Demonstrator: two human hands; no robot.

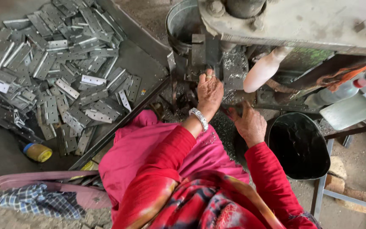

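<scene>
Sleeves of red cloth ran forward from me to both hands at the press. My right hand (250,125) sat nearest, fingers curled and pressed together on a small dark strip (229,112); whether I truly pinched it I could not tell, for the knuckles hid it. That strip lay just left of my right hand, its long axis slanting up and left toward the die. My left hand (209,91), with a bracelet (200,118) at the wrist, reached farther, fingers bent together and touching the die block (198,55); what it held was hidden. Well apart to my left lay the tray (149,63) heaped with flat perforated hinge plates (60,72), pointing every way.
</scene>
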